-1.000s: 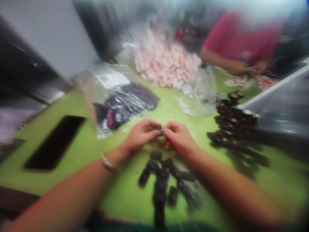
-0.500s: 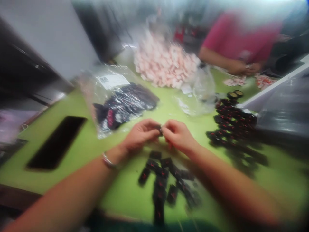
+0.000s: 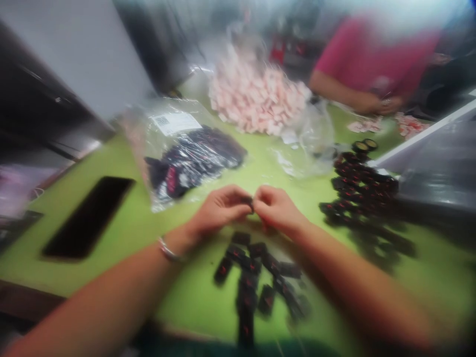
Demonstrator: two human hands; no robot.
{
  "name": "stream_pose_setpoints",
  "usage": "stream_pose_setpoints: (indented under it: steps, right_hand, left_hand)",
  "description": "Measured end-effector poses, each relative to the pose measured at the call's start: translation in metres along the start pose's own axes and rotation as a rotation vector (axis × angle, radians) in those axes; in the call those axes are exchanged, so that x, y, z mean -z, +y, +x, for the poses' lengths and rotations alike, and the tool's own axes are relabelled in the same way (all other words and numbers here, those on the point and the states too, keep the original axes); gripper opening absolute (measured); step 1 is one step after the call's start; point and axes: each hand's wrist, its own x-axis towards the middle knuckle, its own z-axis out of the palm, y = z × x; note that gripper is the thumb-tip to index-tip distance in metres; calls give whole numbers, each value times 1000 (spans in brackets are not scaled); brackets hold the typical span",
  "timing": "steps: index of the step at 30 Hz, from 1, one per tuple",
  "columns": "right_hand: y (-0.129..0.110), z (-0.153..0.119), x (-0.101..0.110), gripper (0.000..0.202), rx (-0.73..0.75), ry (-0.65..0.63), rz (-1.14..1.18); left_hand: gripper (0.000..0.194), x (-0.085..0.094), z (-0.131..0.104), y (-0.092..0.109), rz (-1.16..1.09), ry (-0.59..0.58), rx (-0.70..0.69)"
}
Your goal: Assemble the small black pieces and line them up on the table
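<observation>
Near the centre of the view, my left hand [image 3: 223,208] pinches a small dark piece [image 3: 250,201] between thumb and fingers. My right hand [image 3: 277,208] meets it from the right, its closed fingertips on the same piece. The piece is mostly covered by the fingers and blurred. Below my hands several black pieces with red marks [image 3: 266,299] lie loosely grouped on the green table [image 3: 193,297]. Further right is a larger pile of similar black pieces [image 3: 357,183].
A clear bag of dark items [image 3: 201,153] lies left of centre, with a black flat rectangular object [image 3: 89,218] beyond it. Behind are a heap of pale pink pieces [image 3: 260,99] and crumpled clear plastic [image 3: 316,134]. A person in pink [image 3: 375,64] works at the back right.
Both hands appear slightly further right, still together at the small dark piece. The whole view has shifted a little; the pieces on the table keep their arrangement.
</observation>
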Motion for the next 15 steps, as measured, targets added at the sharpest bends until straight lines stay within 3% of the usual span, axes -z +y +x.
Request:
stream_pose_setpoints:
  steps: [3, 6, 12, 15]
  right_hand:
    - [-3, 1, 0, 12, 58, 58, -146]
    - [-4, 1, -1, 14, 66, 99, -149]
    - [1, 1, 0, 19, -25, -72, 305]
    - [1, 2, 1, 22, -24, -74, 345]
  left_hand:
    - [25, -3, 0, 0, 64, 32, -64]
    - [24, -4, 0, 0, 76, 66, -70]
    - [29, 0, 1, 0, -144, 55, 56]
    - [28, 1, 2, 1, -159, 47, 69]
